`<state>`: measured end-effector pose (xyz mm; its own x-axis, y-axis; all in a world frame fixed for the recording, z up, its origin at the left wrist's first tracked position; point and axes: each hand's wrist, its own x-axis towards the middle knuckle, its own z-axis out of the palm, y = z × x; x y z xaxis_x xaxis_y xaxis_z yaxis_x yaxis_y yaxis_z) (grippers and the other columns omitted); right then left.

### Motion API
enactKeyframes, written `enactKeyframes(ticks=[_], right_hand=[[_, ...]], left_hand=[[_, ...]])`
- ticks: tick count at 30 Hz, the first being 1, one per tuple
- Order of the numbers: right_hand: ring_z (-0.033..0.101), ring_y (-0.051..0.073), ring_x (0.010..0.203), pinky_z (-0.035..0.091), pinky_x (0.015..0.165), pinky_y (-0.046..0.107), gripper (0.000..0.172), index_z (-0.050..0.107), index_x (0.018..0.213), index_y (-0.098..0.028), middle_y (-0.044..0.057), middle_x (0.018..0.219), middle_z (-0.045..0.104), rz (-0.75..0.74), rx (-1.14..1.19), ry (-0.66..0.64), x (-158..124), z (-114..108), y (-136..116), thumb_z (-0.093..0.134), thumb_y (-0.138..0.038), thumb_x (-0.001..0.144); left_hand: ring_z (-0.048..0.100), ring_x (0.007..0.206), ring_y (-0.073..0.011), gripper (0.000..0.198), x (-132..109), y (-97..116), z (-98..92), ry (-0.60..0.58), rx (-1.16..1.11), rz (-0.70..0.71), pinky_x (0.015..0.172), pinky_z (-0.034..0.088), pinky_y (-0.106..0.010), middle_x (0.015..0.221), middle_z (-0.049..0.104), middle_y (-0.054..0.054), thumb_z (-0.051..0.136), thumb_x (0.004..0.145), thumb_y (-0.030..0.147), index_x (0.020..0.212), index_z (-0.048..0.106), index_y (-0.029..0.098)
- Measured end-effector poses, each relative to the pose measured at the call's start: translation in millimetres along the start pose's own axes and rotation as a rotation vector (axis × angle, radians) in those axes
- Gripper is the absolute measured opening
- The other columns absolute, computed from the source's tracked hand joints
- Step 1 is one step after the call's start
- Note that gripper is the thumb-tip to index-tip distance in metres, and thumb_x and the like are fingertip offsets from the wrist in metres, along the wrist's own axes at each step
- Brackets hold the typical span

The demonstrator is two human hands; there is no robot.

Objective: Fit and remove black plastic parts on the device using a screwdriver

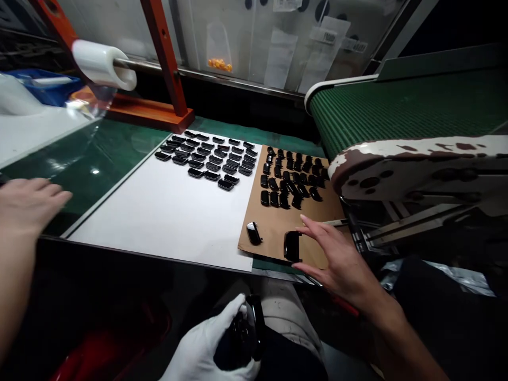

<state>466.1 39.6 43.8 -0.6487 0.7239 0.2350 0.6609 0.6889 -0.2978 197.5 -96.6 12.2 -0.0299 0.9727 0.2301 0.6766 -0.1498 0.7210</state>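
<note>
My left hand (214, 344), in a white glove, is low over my lap with its fingers closed around glossy black plastic pieces (254, 328). How many are stacked there is hard to make out. My bare right hand (333, 248) is over the near part of a brown cardboard sheet (246, 241). Its thumb and a finger pinch the two ends of a black plastic piece (292, 246), at or just above the cardboard. Left of it lies a single shiny black piece (254, 233). Rows of similar black pieces (273, 199) cover the cardboard's far part.
More black pieces (212, 175) lie on a white board (159, 211). Another person's bare hand (34, 201) rests at far left. A film roll (103, 64) hangs on an orange stand (162, 58). A green conveyor belt (416, 106) stands at right, near the cardboard.
</note>
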Motion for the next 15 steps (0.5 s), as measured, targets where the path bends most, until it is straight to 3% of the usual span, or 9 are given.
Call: enactKeyframes(ticks=[2,4,8,15], right_hand=[[0.050,0.024,0.118,0.046,0.100,0.043,0.081,0.017,0.147,-0.022,0.009,0.121,0.060,-0.029,-0.049,0.064,-9.8,-18.4,-10.3,0.064,-0.036,0.082],[0.051,0.025,0.117,0.046,0.100,0.042,0.078,0.020,0.147,-0.019,0.010,0.119,0.061,-0.025,-0.093,0.108,-17.9,-32.3,-17.5,0.062,-0.038,0.084],[0.054,0.026,0.114,0.050,0.095,0.043,0.072,0.024,0.146,-0.018,0.011,0.116,0.063,-0.009,-0.172,0.165,-29.0,-46.4,-24.5,0.059,-0.038,0.086],[0.055,0.025,0.112,0.047,0.098,0.038,0.071,0.034,0.143,-0.014,0.012,0.118,0.063,-0.020,-0.218,0.220,-40.8,-54.3,-28.7,0.066,-0.032,0.082]], left_hand=[[0.073,0.077,-0.0213,0.063,-22.6,25.7,33.0,-0.041,-0.030,-0.003,0.056,0.062,-0.024,0.081,0.074,0.010,0.068,0.070,0.043,0.129,0.049,0.049],[0.073,0.074,-0.0203,0.069,-28.4,37.7,46.1,-0.081,-0.061,0.002,0.060,0.062,-0.023,0.087,0.074,0.008,0.069,0.071,0.037,0.135,0.043,0.045],[0.073,0.079,-0.0192,0.073,-16.3,38.6,45.2,-0.176,-0.113,0.012,0.075,0.059,-0.021,0.099,0.074,0.001,0.070,0.073,0.031,0.140,0.040,0.035],[0.072,0.083,-0.0165,0.074,-16.9,36.7,54.8,-0.207,-0.153,0.026,0.079,0.057,-0.018,0.102,0.072,0.002,0.069,0.073,0.024,0.139,0.037,0.034]])
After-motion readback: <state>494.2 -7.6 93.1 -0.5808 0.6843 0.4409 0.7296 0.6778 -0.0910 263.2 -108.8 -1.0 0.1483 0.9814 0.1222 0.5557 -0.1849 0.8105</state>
